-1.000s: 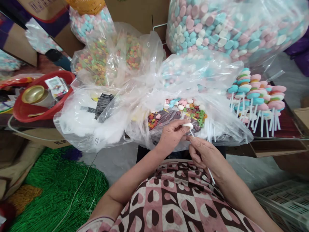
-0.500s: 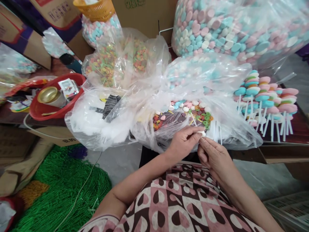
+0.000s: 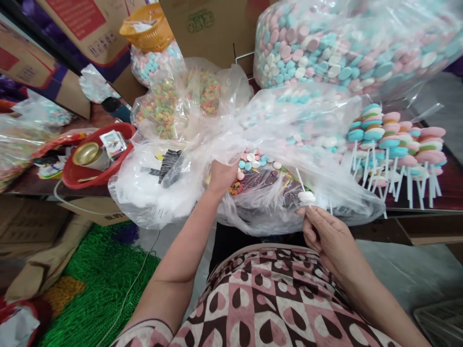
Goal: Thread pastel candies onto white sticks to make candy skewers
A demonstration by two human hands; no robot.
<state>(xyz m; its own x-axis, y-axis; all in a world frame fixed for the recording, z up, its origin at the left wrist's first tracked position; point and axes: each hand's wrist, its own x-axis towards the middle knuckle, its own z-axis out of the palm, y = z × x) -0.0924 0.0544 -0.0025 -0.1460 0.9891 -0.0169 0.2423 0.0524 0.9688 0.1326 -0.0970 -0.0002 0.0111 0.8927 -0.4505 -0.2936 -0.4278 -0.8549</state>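
My right hand pinches a thin white stick with a white marshmallow threaded on it, held above the near edge of the clear plastic sheeting. My left hand reaches to the left side of an opening in the plastic; its fingertips are hidden there. Right beside that hand lie round pink, white and blue marshmallows. Small red and orange ring-shaped candies are just below them.
Finished marshmallow skewers stand at the right. Behind sit a large bag of marshmallows and a bag of ring candies. A red basin is at the left. Green cord covers the floor at the lower left.
My left hand has left the right hand and moved left to the marshmallows. My right hand now holds the stick with the white marshmallow alone. The view has shifted slightly.
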